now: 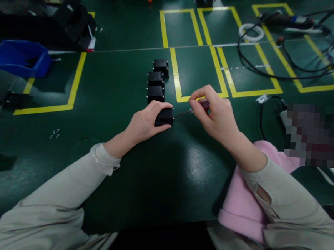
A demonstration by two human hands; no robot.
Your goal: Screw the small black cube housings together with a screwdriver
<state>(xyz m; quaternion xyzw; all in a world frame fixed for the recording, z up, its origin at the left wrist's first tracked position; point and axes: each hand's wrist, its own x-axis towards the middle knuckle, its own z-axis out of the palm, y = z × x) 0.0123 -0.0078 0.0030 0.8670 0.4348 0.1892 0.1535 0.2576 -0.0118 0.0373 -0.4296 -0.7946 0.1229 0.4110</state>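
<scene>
My left hand [145, 121] is wrapped round a black block [164, 116] on the green table, thumb along its near edge and fingers over its far edge. A screwdriver [205, 105] is pinched in my right hand [214, 113]; its thin shaft points left and its tip meets a small screw on the block's right side. Beyond the held block, several similar black blocks [156, 78] stand in a row leading away, with small screws sticking out at their sides. The screwdriver's handle is partly hidden by my fingers.
Loose screws [55, 133] lie on the left. A blue bin [22, 57] sits by black parts at the far left. Under my right forearm is a pink cloth [243, 200]. A cabled tool [291, 21] and white tape roll [251, 32] lie at the back right.
</scene>
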